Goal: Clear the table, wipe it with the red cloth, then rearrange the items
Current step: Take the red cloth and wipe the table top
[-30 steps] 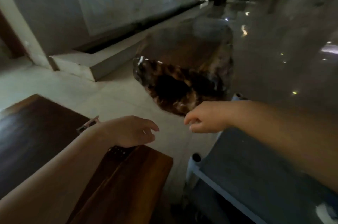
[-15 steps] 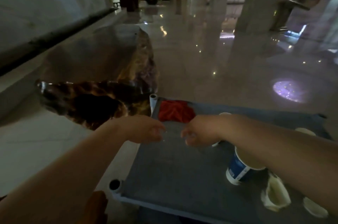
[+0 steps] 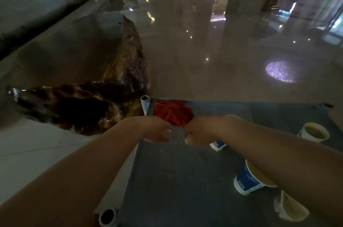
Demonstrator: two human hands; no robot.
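Note:
A crumpled red cloth (image 3: 171,111) lies at the far left corner of the blue-grey table (image 3: 176,180). My left hand (image 3: 157,130) and my right hand (image 3: 198,132) hover side by side just in front of the cloth, fingers loosely curled, holding nothing. Several paper cups stand on the right: a blue-labelled cup (image 3: 248,180) under my right forearm, another (image 3: 218,145) partly hidden behind my wrist, a white cup (image 3: 313,132) at the far right, and a tipped cup (image 3: 290,208) near the front.
A large polished wood-root bench (image 3: 89,104) sits on the floor left of the table. White tube legs mark the table's corners (image 3: 144,100) (image 3: 108,216). Glossy tiled floor stretches beyond, with pillars and furniture far back.
My view has swung right from a wooden bench to the blue table. Both hands have come together in front of the red cloth, a little nearer to it than half a second ago.

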